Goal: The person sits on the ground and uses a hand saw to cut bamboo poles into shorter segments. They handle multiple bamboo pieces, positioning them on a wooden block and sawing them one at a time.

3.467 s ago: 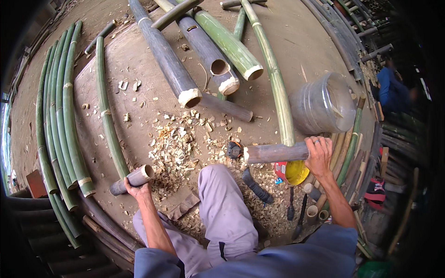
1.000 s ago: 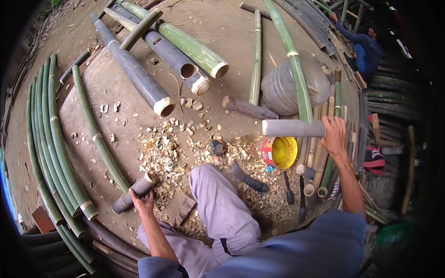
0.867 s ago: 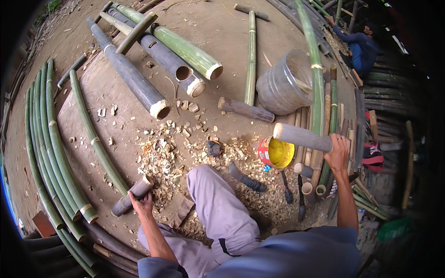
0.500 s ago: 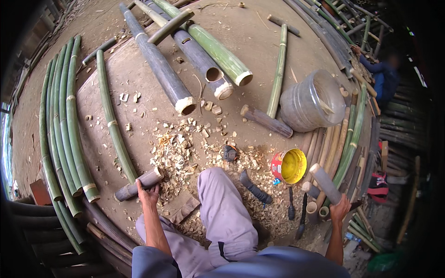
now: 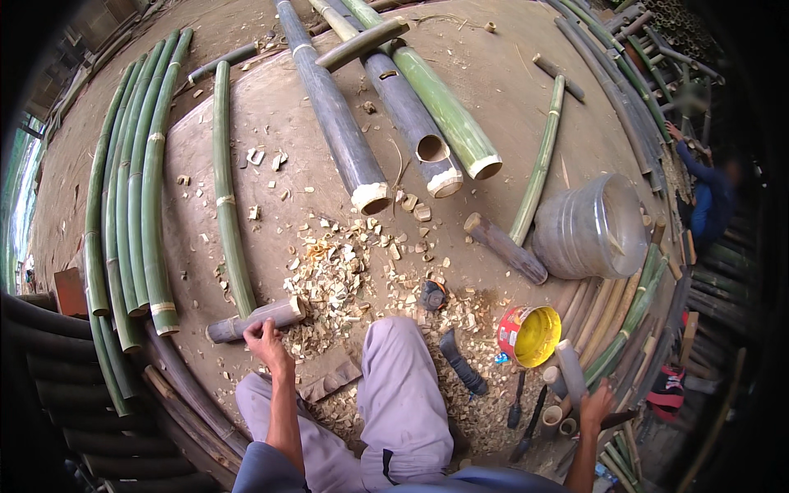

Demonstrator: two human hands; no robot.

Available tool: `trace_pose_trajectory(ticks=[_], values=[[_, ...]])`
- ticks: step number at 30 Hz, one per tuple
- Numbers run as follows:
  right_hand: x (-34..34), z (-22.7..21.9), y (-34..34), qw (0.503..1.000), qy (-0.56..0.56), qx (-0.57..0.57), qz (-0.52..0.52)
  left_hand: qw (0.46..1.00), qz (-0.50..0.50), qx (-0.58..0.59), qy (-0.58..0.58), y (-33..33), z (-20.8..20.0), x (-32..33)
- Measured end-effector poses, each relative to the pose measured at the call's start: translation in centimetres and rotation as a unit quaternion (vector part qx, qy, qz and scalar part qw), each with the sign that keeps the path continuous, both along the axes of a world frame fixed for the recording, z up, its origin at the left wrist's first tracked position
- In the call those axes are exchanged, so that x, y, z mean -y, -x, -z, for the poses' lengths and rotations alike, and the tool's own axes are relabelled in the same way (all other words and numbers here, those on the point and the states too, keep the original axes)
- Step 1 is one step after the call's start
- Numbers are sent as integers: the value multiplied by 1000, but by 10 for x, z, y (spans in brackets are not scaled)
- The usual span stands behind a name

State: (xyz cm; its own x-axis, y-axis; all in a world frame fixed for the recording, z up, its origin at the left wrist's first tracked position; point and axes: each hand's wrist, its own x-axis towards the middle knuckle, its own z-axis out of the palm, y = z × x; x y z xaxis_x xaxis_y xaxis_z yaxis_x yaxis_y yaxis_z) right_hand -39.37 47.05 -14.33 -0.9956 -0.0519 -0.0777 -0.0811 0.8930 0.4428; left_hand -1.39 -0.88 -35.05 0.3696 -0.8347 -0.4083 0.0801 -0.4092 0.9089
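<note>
At the near left a short grey bamboo piece [image 5: 278, 313] lies crosswise on the ground, under the near end of a green bamboo pole [image 5: 232, 197]. My left hand [image 5: 271, 348] is at its near edge with the fingers curled together; whether anything is between them is hidden. On the right, my right hand [image 5: 597, 404] is closed round a short grey cylindrical piece of wood or bamboo [image 5: 569, 367], tilted up to the left. A dark end sticks out on the hand's other side. Two dark-handled tools [image 5: 516, 403] lie left of that hand.
Wood chips [image 5: 333, 267] cover the ground ahead of my knees. A red bucket, yellow inside [image 5: 506, 333], and a clear plastic tub [image 5: 567, 230] stand right. Thick bamboo poles [image 5: 329, 115] lie ahead, several green poles [image 5: 154, 222] left. A person [image 5: 708, 197] works at far right.
My view has turned, shifting the scene rightward. My left hand's fingers have drawn back from round the bamboo piece to its near edge. My right hand still grips the grey piece, now held more upright.
</note>
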Motion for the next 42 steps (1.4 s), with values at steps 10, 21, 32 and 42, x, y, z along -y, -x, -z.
trace_pose_trajectory(ticks=[10,21,32,42], values=[[458,56,131,827,416,89,-369,933,324,-125,-95,194,-89,92],[520,138,91,747,542,378,-80,885,352,-282,-114,254,-57,127],[572,128,84,566,703,431,9,872,372,-282,-146,200,-37,159],[577,100,236,902,344,140,-219,886,352,-268,-139,192,-42,158]])
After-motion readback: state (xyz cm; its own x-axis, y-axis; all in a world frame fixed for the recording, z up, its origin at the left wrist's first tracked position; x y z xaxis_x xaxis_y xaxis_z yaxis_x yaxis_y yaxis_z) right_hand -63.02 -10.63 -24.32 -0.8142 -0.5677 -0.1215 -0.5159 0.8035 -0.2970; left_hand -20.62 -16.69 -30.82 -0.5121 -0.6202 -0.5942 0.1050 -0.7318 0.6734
